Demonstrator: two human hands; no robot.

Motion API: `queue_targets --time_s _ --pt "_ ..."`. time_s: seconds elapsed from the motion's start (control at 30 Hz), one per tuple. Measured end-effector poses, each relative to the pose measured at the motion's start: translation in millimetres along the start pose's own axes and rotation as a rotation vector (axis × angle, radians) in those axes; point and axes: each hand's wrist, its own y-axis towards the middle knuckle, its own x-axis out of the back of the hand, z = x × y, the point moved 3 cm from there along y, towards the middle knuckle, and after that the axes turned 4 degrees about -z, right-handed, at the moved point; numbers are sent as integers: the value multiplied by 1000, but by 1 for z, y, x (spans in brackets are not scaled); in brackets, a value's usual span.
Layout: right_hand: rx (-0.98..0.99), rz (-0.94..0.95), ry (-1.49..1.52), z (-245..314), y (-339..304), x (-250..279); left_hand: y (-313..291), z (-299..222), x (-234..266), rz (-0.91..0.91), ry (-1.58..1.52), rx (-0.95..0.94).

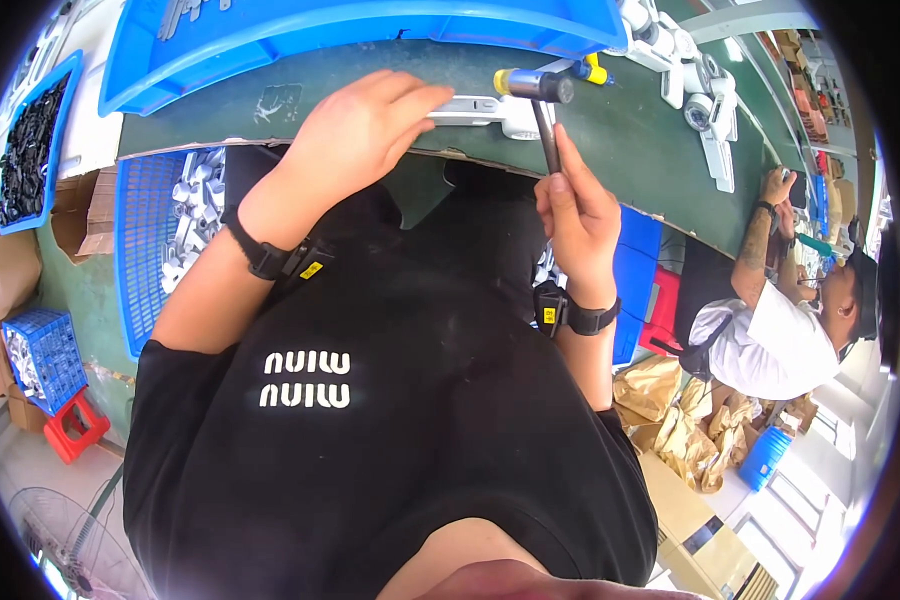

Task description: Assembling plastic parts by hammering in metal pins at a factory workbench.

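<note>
My right hand (582, 215) grips a small two-faced mallet (533, 84) by its dark handle. The mallet has a metal head with one yellow face and one black face, and it is raised in front of the bench edge. Under the mallet lies a long white plastic part (467, 110) with a rounded, wider right end, along the front of the green bench. My left hand (365, 130) holds that part's left end, fingers over it and thumb below. The fingers hide the end itself. Just behind the mallet is a yellow and black tool (595, 70).
A large blue tray (370, 35) stands at the back of the green bench (650, 140). White parts (708, 110) are piled at the right. A blue crate (150, 240) of white pieces sits below left. A co-worker (770, 330) works at the far right.
</note>
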Motion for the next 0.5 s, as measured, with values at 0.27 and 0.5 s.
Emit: queue_targets --time_s 0.27,0.5 --pt "164 -176 55 10 -7 19 -8 7 -17 -177 -15 -155" --pt "16 -43 -329 12 -11 13 -9 8 -20 -201 -39 -167"
